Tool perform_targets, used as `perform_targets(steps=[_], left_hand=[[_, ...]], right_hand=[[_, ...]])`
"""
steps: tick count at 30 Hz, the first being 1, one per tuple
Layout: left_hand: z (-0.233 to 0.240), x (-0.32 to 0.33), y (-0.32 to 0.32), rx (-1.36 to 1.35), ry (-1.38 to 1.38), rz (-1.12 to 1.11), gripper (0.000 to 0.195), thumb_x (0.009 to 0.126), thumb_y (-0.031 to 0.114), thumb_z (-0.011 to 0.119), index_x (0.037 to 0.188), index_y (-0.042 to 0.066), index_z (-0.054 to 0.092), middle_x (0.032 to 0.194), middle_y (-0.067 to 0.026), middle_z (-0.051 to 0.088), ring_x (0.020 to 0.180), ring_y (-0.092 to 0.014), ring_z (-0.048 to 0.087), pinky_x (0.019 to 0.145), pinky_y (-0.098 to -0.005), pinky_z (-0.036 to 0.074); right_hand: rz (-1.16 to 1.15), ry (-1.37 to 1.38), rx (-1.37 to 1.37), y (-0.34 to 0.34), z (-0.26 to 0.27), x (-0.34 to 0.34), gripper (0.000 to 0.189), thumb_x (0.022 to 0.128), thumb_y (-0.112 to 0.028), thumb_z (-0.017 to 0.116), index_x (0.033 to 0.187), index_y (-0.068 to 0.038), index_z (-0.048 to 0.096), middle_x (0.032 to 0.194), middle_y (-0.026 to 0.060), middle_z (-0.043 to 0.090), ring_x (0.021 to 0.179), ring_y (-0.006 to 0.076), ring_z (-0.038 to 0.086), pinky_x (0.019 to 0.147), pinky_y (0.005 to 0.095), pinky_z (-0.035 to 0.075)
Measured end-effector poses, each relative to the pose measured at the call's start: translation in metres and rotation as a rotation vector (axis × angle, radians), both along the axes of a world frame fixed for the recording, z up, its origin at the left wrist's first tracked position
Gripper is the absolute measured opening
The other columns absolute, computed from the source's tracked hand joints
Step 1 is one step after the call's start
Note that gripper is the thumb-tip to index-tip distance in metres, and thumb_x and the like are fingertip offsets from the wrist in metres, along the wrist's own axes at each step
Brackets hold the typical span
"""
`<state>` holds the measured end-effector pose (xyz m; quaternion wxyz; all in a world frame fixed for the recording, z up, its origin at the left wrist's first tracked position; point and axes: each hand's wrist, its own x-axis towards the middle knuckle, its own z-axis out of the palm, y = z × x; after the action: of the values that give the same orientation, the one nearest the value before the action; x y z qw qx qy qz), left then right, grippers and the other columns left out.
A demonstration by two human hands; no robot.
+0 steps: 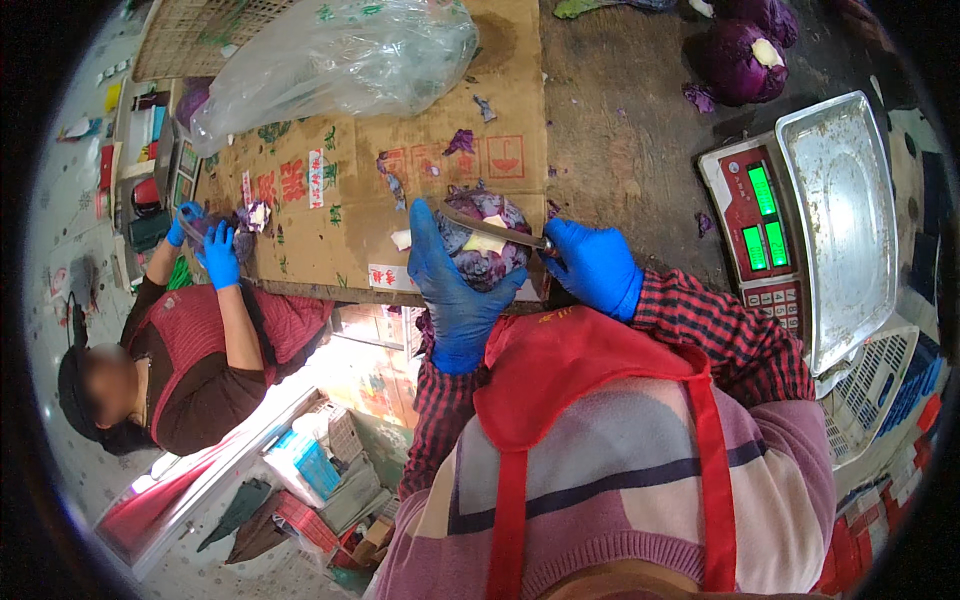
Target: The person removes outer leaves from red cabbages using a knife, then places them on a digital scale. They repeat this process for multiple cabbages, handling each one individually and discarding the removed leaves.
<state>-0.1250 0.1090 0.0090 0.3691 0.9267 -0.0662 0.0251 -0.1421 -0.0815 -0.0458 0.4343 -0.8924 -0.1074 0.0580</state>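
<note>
My left hand (457, 300), in a blue glove, holds a red cabbage (480, 262) from its left and near side, with thumb and fingers spread around it. The cabbage has its pale cut stem facing up. In my right hand (596, 262), also blue-gloved, is the handle of a knife (495, 231). Its curved blade lies across the top of the cabbage, over the stem. A pale cut piece (401, 240) lies just left of my left hand. Scraps of purple leaf (460, 142) are scattered on the cardboard (360, 195) beyond.
A digital scale (761, 217) with a metal tray (840, 232) stands at right. More red cabbages (742, 64) lie at the upper right. A clear plastic bag (345, 60) and a woven plastic basket (202, 37) are at the upper left. At left a co-worker (202, 337) in blue gloves handles another cabbage.
</note>
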Motion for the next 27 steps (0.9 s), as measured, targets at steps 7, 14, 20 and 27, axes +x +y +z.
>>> perform_targets(steps=[7, 14, 20, 27], left_hand=[[-0.003, 0.002, -0.005, -0.007, -0.031, 0.015, 0.122, 0.059, 0.028, 0.091, 0.152, 0.001, 0.017, 0.149, -0.0206, 0.030, 0.132, -0.037, 0.037, 0.112, -0.0443, 0.029], [-0.006, 0.008, -0.006, 0.094, -0.101, -0.044, 0.119, 0.056, 0.023, 0.089, 0.150, -0.004, 0.020, 0.152, -0.0259, 0.027, 0.138, -0.043, 0.030, 0.113, -0.0475, 0.027], [-0.009, 0.004, -0.009, 0.129, -0.144, 0.004, 0.116, 0.058, 0.028, 0.090, 0.149, -0.002, 0.024, 0.149, -0.0221, 0.033, 0.130, -0.039, 0.039, 0.109, -0.0466, 0.033], [-0.013, -0.003, 0.005, 0.023, -0.085, -0.029, 0.120, 0.054, 0.020, 0.088, 0.150, -0.005, 0.020, 0.153, -0.0258, 0.027, 0.141, -0.042, 0.028, 0.115, -0.0470, 0.026]], right_hand=[[0.010, 0.014, -0.088, 0.002, -0.009, 0.018, 0.022, 0.077, -0.013, 0.068, 0.094, -0.009, 0.055, 0.081, 0.0167, 0.063, 0.069, 0.0386, 0.063, 0.055, 0.0458, 0.048], [-0.013, 0.010, -0.088, -0.008, -0.015, 0.016, 0.022, 0.076, -0.012, 0.064, 0.095, -0.007, 0.053, 0.082, 0.0178, 0.062, 0.068, 0.0395, 0.062, 0.056, 0.0483, 0.048], [-0.106, 0.088, -0.031, 0.014, -0.026, 0.028, 0.018, 0.077, -0.014, 0.068, 0.089, -0.007, 0.056, 0.080, 0.0194, 0.063, 0.072, 0.0406, 0.062, 0.058, 0.0467, 0.048], [-0.196, 1.096, 0.747, -0.010, -0.022, 0.060, 0.015, 0.084, -0.018, 0.066, 0.085, -0.003, 0.062, 0.072, 0.0131, 0.065, 0.057, 0.0248, 0.063, 0.046, 0.0358, 0.047]])
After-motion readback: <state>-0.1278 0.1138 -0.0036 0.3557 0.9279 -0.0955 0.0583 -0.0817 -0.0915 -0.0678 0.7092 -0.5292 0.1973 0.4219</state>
